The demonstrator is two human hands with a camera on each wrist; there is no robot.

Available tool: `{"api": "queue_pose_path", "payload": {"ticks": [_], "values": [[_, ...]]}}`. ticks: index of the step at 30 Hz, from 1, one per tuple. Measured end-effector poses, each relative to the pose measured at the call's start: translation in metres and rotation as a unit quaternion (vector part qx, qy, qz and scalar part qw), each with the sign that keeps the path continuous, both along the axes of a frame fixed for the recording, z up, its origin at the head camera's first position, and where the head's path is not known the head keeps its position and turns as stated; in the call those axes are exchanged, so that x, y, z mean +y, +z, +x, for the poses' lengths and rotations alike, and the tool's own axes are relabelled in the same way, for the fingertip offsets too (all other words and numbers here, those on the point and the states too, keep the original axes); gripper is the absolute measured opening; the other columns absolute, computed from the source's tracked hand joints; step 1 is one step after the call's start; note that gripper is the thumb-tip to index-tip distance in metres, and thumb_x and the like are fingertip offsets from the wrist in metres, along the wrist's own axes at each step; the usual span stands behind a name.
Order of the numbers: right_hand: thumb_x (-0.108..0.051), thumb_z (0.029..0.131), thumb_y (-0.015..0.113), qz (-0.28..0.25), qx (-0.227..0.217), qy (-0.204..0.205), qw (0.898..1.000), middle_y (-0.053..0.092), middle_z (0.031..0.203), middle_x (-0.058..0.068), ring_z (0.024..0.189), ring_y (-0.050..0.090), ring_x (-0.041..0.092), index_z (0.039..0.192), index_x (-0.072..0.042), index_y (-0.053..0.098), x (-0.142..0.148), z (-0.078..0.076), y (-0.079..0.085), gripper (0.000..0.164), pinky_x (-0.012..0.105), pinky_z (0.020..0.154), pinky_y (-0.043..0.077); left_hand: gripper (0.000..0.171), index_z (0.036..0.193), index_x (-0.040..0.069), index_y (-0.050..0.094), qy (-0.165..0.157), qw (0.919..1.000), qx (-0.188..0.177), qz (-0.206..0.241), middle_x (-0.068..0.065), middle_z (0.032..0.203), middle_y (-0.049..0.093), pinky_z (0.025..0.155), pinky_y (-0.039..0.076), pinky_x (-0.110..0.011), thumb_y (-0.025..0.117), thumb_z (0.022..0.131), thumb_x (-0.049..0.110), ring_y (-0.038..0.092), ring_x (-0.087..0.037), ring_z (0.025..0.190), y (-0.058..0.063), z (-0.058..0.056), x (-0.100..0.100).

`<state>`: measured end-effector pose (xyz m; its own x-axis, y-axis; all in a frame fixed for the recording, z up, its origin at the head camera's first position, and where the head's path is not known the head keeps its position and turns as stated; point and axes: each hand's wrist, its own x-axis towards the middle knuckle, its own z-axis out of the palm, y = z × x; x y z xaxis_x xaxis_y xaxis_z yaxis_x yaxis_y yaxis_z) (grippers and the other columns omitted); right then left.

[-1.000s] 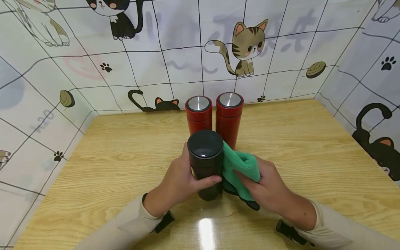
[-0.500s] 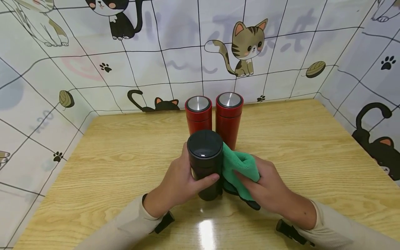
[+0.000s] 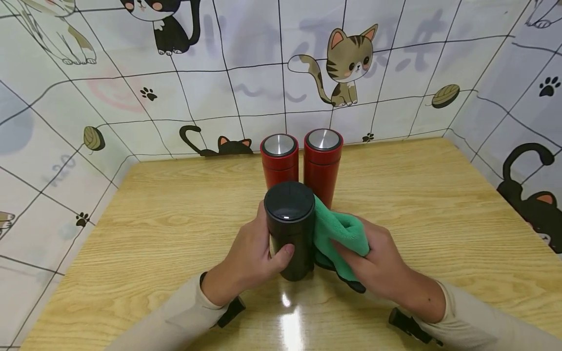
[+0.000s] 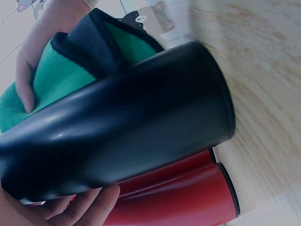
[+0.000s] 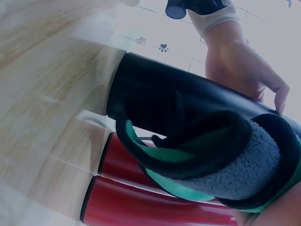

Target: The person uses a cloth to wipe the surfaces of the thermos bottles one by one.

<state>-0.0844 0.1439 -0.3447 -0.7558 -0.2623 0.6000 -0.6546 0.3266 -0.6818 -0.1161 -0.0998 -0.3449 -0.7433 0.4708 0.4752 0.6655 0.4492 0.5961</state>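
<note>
In the head view a black thermos bottle (image 3: pixel 290 209) stands upright, its dark glossy lid facing up. My left hand (image 3: pixel 248 258) grips its left side, thumb across the front and fingers round the back, as the left wrist view shows. My right hand (image 3: pixel 379 261) holds a green cloth (image 3: pixel 335 234) with dark edging and a grey-blue reverse. That cloth lies against the bottle's right side and hides part of it. From these views I cannot tell whether the bottle's base touches the table. Some right fingers are hidden by the cloth.
Two red thermos bottles, a left one (image 3: pixel 279 163) and a right one (image 3: pixel 323 163), stand side by side just behind the black one. The light wooden tabletop (image 3: pixel 189 204) ends at a back wall (image 3: pixel 254 83) covered with cat drawings. Side walls rise left and right.
My left thumb has slid left across the front of the black thermos bottle. The right hand and the cloth have hardly moved, and the red bottles stay in place.
</note>
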Motion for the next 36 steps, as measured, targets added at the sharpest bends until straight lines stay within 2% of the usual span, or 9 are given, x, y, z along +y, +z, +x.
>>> {"api": "queue_pose_path", "payload": {"ticks": [3, 8, 11, 15, 20, 24, 28, 31, 36], "values": [[0.015, 0.081, 0.068, -0.012, 0.01, 0.007, 1.0, 0.071, 0.113, 0.005, 0.102, 0.065, 0.004, 0.126, -0.002, 0.065, -0.0004, 0.0, 0.0009, 0.048, 0.015, 0.088, 0.053, 0.064, 0.135, 0.006, 0.037, 0.006, 0.9999, 0.009, -0.003, -0.004, 0.12, 0.066, 0.087, 0.057, -0.039, 0.055, 0.083, 0.039, 0.067, -0.016, 0.106, -0.0001, 0.0003, 0.0008], [0.012, 0.084, 0.068, 0.007, -0.004, 0.011, 1.0, 0.07, 0.116, 0.003, 0.105, 0.065, 0.003, 0.13, -0.006, 0.064, -0.0003, -0.0005, 0.0014, 0.049, 0.015, 0.09, 0.052, 0.062, 0.133, 0.007, 0.038, 0.017, 0.9997, 0.014, -0.005, -0.003, 0.115, 0.067, 0.084, 0.058, -0.036, 0.057, 0.084, 0.039, 0.067, -0.015, 0.101, -0.0021, 0.0013, 0.002], [0.013, 0.082, 0.069, 0.0, 0.006, 0.004, 1.0, 0.07, 0.117, 0.006, 0.107, 0.065, 0.003, 0.129, -0.005, 0.065, -0.0012, 0.0001, 0.0015, 0.05, 0.014, 0.092, 0.052, 0.062, 0.133, 0.007, 0.038, 0.018, 0.9997, 0.015, -0.003, -0.003, 0.114, 0.067, 0.082, 0.058, -0.035, 0.059, 0.085, 0.039, 0.067, -0.014, 0.1, -0.0027, 0.0014, 0.0025], [0.015, 0.08, 0.069, -0.01, 0.017, 0.003, 1.0, 0.07, 0.118, 0.007, 0.108, 0.065, 0.004, 0.128, -0.004, 0.064, -0.0018, 0.0005, 0.0029, 0.052, 0.014, 0.093, 0.051, 0.061, 0.133, 0.007, 0.038, 0.012, 0.9998, 0.014, 0.002, -0.003, 0.113, 0.067, 0.08, 0.059, -0.032, 0.061, 0.086, 0.039, 0.067, -0.012, 0.098, -0.0021, 0.001, 0.003], [0.012, 0.084, 0.069, 0.008, 0.007, 0.004, 1.0, 0.069, 0.12, 0.005, 0.111, 0.064, 0.004, 0.131, -0.007, 0.064, -0.0013, -0.0006, 0.0034, 0.052, 0.014, 0.094, 0.051, 0.061, 0.131, 0.006, 0.038, 0.008, 0.9999, 0.009, 0.012, -0.003, 0.11, 0.068, 0.078, 0.059, -0.03, 0.062, 0.087, 0.04, 0.068, -0.012, 0.096, -0.0027, 0.0004, 0.0029], [0.014, 0.081, 0.069, -0.002, 0.012, -0.003, 1.0, 0.07, 0.117, 0.007, 0.109, 0.064, 0.004, 0.129, -0.005, 0.064, -0.0008, 0.0003, 0.0026, 0.052, 0.014, 0.093, 0.051, 0.061, 0.132, 0.007, 0.038, 0.011, 0.9999, 0.001, 0.01, -0.003, 0.112, 0.067, 0.077, 0.059, -0.029, 0.063, 0.086, 0.039, 0.067, -0.011, 0.095, -0.0032, 0.0006, 0.0029], [0.012, 0.084, 0.068, 0.006, 0.001, -0.001, 1.0, 0.069, 0.119, 0.006, 0.109, 0.064, 0.004, 0.131, -0.008, 0.063, 0.0, -0.0005, 0.0023, 0.052, 0.015, 0.093, 0.051, 0.063, 0.133, 0.007, 0.037, 0.016, 0.9999, -0.001, 0.005, -0.003, 0.113, 0.067, 0.074, 0.058, -0.028, 0.065, 0.085, 0.038, 0.066, -0.012, 0.092, -0.0022, 0.001, 0.0029], [0.011, 0.085, 0.068, 0.014, -0.006, -0.001, 1.0, 0.069, 0.119, 0.004, 0.109, 0.064, 0.004, 0.132, -0.009, 0.064, 0.0001, -0.0015, 0.0018, 0.051, 0.014, 0.092, 0.051, 0.065, 0.134, 0.008, 0.036, 0.023, 0.9997, -0.002, 0.001, -0.004, 0.115, 0.067, 0.073, 0.058, -0.028, 0.067, 0.085, 0.038, 0.066, -0.013, 0.094, -0.0008, 0.0009, 0.0031], [0.015, 0.081, 0.069, -0.009, 0.017, -0.002, 1.0, 0.069, 0.119, 0.008, 0.11, 0.065, 0.005, 0.13, -0.005, 0.064, -0.0017, -0.0015, 0.0015, 0.053, 0.015, 0.094, 0.051, 0.071, 0.137, 0.01, 0.035, 0.033, 0.9993, -0.016, -0.003, -0.005, 0.118, 0.067, 0.074, 0.06, -0.033, 0.072, 0.084, 0.037, 0.067, -0.015, 0.102, 0.0004, 0.0014, 0.0032]]}}
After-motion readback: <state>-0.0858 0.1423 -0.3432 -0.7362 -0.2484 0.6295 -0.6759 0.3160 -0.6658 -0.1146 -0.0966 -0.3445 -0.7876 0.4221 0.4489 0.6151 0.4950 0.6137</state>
